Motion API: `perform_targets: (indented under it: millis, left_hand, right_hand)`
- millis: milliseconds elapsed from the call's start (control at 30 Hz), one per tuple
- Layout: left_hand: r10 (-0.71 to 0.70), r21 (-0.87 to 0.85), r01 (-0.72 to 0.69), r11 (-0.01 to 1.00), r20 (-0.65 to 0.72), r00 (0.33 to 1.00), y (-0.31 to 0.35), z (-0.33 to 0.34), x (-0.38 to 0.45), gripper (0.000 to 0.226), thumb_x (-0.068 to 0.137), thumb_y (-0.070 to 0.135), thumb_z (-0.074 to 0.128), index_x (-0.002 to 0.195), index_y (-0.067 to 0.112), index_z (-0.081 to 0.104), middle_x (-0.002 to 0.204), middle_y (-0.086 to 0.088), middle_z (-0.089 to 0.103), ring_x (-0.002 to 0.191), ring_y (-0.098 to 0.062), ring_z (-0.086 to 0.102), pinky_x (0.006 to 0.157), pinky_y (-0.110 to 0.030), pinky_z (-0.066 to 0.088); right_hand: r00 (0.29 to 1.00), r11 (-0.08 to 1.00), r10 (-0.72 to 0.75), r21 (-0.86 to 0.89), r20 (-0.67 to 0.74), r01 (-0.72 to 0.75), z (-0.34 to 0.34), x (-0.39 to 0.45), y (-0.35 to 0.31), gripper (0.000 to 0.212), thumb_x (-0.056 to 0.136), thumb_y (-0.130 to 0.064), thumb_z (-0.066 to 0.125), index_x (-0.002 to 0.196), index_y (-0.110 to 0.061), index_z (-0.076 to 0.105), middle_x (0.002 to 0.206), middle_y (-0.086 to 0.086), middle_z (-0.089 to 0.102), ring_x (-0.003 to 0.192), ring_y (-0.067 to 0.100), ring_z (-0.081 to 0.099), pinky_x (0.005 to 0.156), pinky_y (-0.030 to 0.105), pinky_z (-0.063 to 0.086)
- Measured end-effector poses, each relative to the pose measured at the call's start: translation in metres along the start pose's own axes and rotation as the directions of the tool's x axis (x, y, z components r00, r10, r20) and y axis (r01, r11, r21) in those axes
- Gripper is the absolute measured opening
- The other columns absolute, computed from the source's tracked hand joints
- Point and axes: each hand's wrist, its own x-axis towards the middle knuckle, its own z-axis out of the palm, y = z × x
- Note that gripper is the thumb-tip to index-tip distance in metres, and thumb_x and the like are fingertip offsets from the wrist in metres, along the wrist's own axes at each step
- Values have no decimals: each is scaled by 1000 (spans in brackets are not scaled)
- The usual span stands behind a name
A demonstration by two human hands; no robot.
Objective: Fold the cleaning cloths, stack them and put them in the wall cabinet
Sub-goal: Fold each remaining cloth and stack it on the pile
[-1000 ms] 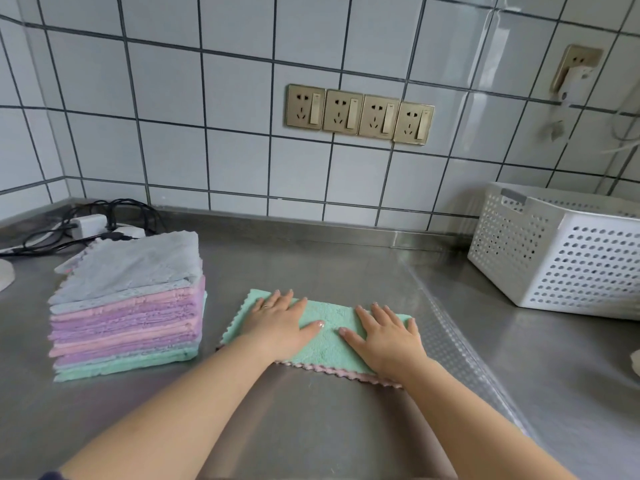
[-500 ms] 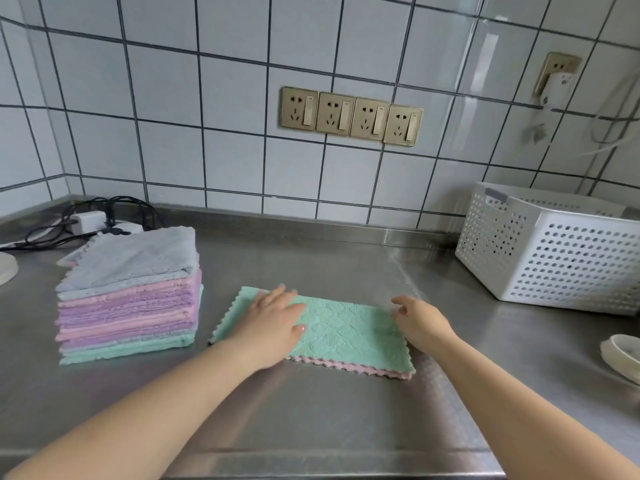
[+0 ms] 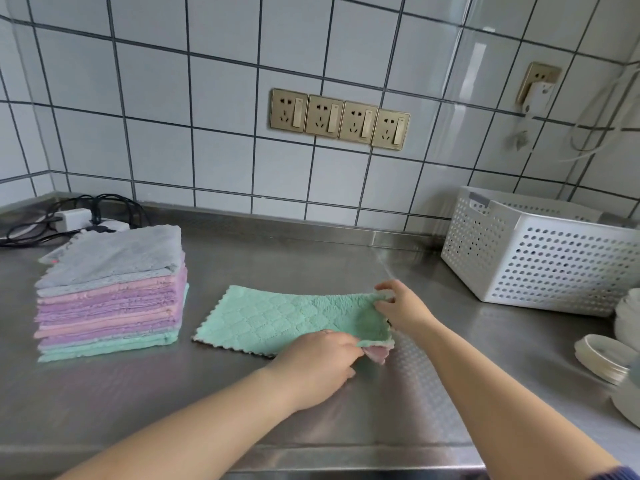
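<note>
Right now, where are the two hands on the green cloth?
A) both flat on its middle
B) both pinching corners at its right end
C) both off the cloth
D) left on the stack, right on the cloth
B: the left hand pinches the near right corner of the green cloth, where the pink underside shows, and the right hand pinches the far right corner, lifting that end off the counter.

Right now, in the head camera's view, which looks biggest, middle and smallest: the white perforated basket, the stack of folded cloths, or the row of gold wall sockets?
1. White perforated plastic basket, though the frame edge cuts it off.
2. Stack of folded grey, pink, purple and green cloths, looking close to the basket in size.
3. Row of four gold wall sockets, clearly smallest, though farther away.
</note>
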Motion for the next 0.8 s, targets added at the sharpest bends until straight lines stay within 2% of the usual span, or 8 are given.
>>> perform_targets:
  millis: [100, 300, 400, 467, 600, 667, 700, 800]
  left_hand:
    - [-138, -312, 59, 948, -238, 962, -2, -8, -8, 14, 87, 17, 55, 98, 24, 60, 105, 5, 62, 97, -13, 55, 81, -27, 42]
    - [-510, -779, 103, 618, -298, 807, -9, -28, -52, 52, 79, -11, 55, 57, 36, 61, 81, 11, 62, 72, -3, 56, 64, -11, 38]
    - [-654, -904, 82, 419, -237, 719, -19, -36, -71, 48, 86, -3, 56, 71, 39, 73, 77, 14, 65, 67, -2, 50, 60, -8, 36]
    - [-709, -939, 85, 333, -190, 679, -26, -43, -81, 44, 89, 0, 55, 83, 39, 72, 86, 16, 66, 76, -5, 51, 63, -5, 37]
    - [-714, -881, 234, 410, -151, 683, -44, -50, -101, 44, 91, 7, 54, 120, 41, 56, 64, 18, 50, 58, 1, 40, 55, -7, 32]
    - [-697, -851, 347, 395, -31, 716, -55, -46, -111, 56, 91, 13, 56, 138, 38, 38, 107, 18, 54, 96, 9, 49, 88, -9, 37]
    - [-689, -840, 394, 372, 35, 724, -62, -43, -117, 62, 91, 15, 57, 143, 35, 30, 127, 21, 41, 120, 3, 42, 106, -20, 33]
    - [-682, -838, 462, 292, 157, 714, -73, -38, -126, 73, 89, 16, 60, 148, 31, 19, 138, 23, 22, 136, -13, 34, 114, -37, 31]
  right_hand:
    - [986, 969, -30, 246, 166, -12, -16, -13, -9, 26, 92, -6, 49, 110, -18, 64, 54, -5, 47, 34, 1, 39, 38, 13, 33]
    - [850, 789, -185, 590, 493, -171, -24, -32, -18, 28, 87, -29, 59, 107, -12, 65, 82, -1, 66, 63, 9, 54, 59, 22, 39]
    - [826, 836, -206, 533, 524, -130, -8, -33, -31, 10, 87, -21, 64, 92, -14, 70, 78, -1, 60, 63, 8, 48, 61, 21, 37]
    - [829, 899, -180, 430, 530, -80, 11, -33, -46, 19, 85, -21, 67, 100, -9, 69, 85, 3, 61, 73, 13, 49, 71, 25, 39]
    - [847, 910, -158, 409, 508, -76, 48, -33, -73, 26, 91, -25, 59, 105, -4, 64, 98, 6, 70, 89, 18, 63, 86, 34, 49]
    - [856, 918, -150, 391, 495, -66, 64, -36, -82, 18, 93, -26, 56, 97, -12, 66, 90, 0, 72, 79, 11, 67, 70, 25, 51]
    - [863, 933, -154, 357, 481, -33, 73, -36, -86, 15, 93, -27, 56, 95, -17, 67, 88, -3, 72, 77, 9, 68, 67, 22, 49]
    - [906, 976, -187, 178, 380, 127, 93, -35, -89, 21, 91, -29, 57, 110, -28, 65, 99, -4, 70, 86, 9, 66, 80, 24, 49]
